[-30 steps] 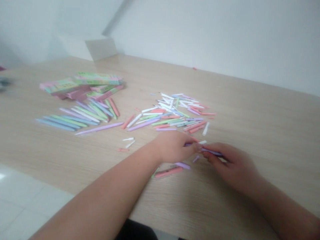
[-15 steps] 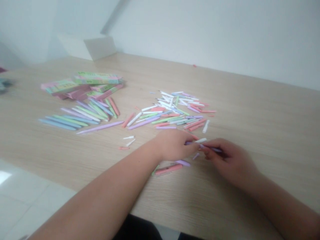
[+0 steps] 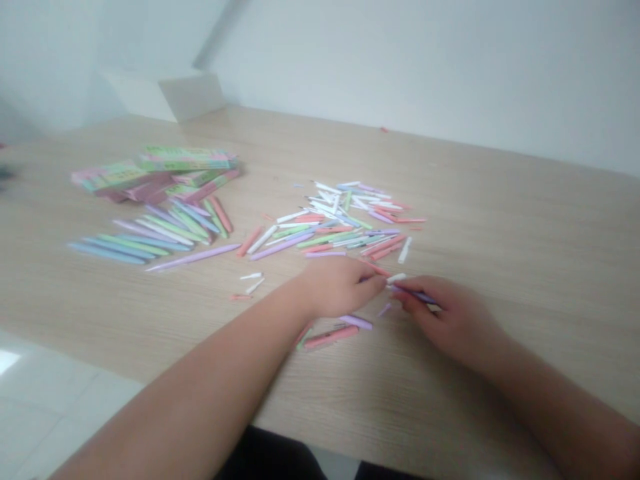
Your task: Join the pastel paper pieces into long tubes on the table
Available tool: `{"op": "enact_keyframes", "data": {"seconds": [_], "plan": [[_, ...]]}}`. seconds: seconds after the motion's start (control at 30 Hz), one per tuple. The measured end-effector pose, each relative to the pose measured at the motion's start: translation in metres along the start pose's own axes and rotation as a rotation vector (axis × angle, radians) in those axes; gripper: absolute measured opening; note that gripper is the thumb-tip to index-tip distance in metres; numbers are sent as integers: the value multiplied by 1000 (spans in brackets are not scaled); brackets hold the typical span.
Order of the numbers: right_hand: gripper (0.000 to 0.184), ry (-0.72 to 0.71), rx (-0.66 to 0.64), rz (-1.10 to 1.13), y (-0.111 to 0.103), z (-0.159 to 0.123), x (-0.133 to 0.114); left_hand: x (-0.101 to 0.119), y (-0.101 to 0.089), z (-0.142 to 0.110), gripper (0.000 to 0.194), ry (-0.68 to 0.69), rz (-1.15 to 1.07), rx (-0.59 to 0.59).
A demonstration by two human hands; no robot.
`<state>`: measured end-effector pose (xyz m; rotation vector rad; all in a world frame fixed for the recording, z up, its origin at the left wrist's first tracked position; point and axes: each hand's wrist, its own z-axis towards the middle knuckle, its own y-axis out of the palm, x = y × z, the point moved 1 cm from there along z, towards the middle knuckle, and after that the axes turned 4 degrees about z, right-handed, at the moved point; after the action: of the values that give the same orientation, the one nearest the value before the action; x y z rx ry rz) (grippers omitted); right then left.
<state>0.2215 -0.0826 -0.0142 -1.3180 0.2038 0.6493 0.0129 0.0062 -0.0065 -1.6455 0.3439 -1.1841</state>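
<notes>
My right hand (image 3: 445, 313) pinches a slim purple pen barrel (image 3: 420, 295) between thumb and fingers, its near end pointing toward my other hand. Close by, my left hand (image 3: 340, 287) is closed, thumb against fingers, with its fingertips almost at the barrel's end; what it holds is hidden. A white pen part (image 3: 397, 277) lies just behind the fingertips, and a small purple piece (image 3: 385, 310) lies in front. Near my left wrist are a purple pen part (image 3: 356, 322) and a coral pen barrel (image 3: 331, 337). The picture is blurred.
Behind my hands spreads a heap of loose pastel pen parts (image 3: 340, 220). Whole-looking pens (image 3: 165, 230) lie in rows to the left, with one purple pen (image 3: 193, 257) apart. Beyond them are stacked printed boxes (image 3: 185, 159). A white box (image 3: 193, 95) stands by the wall.
My hands have drawn slightly apart, and more of the purple barrel's end shows at my right fingertips. The whole view has shifted a little, so everything sits slightly further left.
</notes>
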Motion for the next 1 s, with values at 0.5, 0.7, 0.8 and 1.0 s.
{"op": "enact_keyframes", "data": {"seconds": [0.5,0.7,0.8,1.0], "plan": [[13,-57,122,3,-31,-9,12,-2,-4,-1,45,-37,-96,41],[13,-28,197,64,-52,-11,21,-3,-4,-2,45,-9,-165,36],[17,33,221,17,-45,-3,36,-3,-5,-1,49,-28,-174,37],[52,-197,300,-181,-7,26,45,-6,-7,-1,56,-100,-284,93]]}}
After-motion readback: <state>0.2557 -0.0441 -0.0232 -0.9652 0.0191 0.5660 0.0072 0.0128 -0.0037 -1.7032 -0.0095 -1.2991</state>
